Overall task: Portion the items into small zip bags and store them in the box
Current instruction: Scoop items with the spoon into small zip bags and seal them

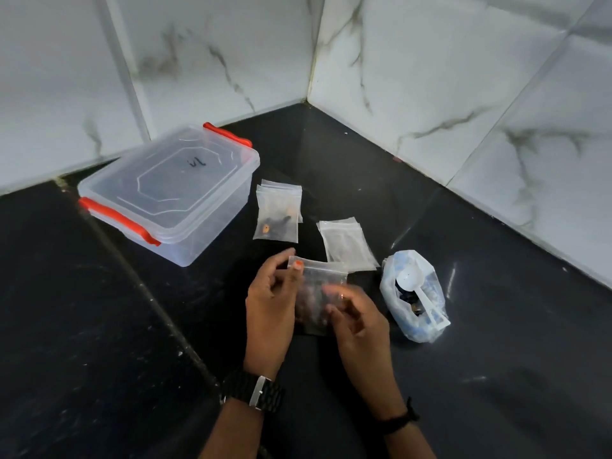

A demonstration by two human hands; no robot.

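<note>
A small clear zip bag (323, 276) hangs between both hands just above the black counter. My left hand (271, 303) pinches its top left corner between thumb and forefinger. My right hand (356, 313) is blurred at the bag's lower right, fingers curled against it. Dark bits show inside the bag. A clear plastic box (172, 190) with orange clips stands at the back left, lid on. A filled zip bag (277, 213) with dark and orange pieces lies right of the box. A stack of empty zip bags (346, 245) lies beside it.
A crumpled white-and-blue plastic bag (414, 296) sits to the right with a white plastic scoop (420, 296) resting in it. Marble-tiled walls (430, 77) form a corner behind the black counter (99, 326). A watch is on my left wrist.
</note>
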